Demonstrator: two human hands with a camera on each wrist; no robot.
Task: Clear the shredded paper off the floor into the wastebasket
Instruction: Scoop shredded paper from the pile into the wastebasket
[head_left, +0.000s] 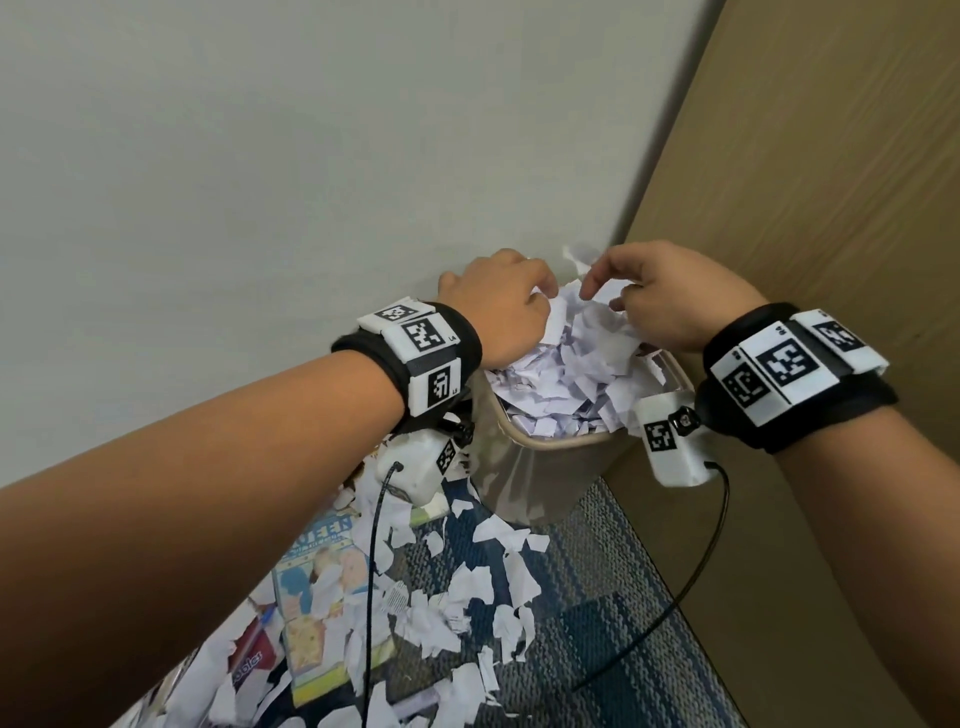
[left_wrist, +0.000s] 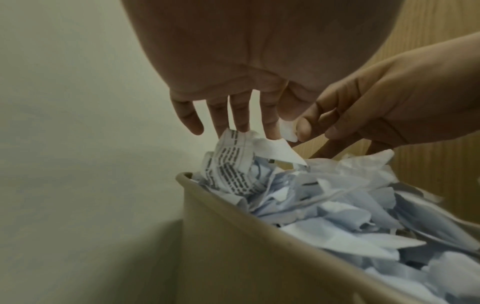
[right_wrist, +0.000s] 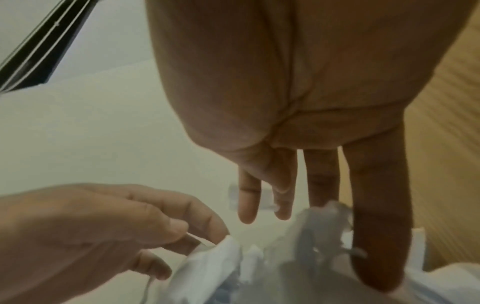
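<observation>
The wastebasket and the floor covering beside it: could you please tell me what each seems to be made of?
Wastebasket: probably plastic, beige, smooth with a soft sheen and a rolled rim. Floor: looks like woven carpet, matte, with a ribbed blue-and-grey weave.

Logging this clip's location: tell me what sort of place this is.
Probably an office corner: patterned carpet on the floor, a wastebasket heaped with torn printed paper, set between a plain wall and a wood-grain panel.

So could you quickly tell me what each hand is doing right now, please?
Left hand: open, fingers spread, fingertips on the shredded paper heaped in the wastebasket.
Right hand: open, fingers straight down into the same heap.
</observation>
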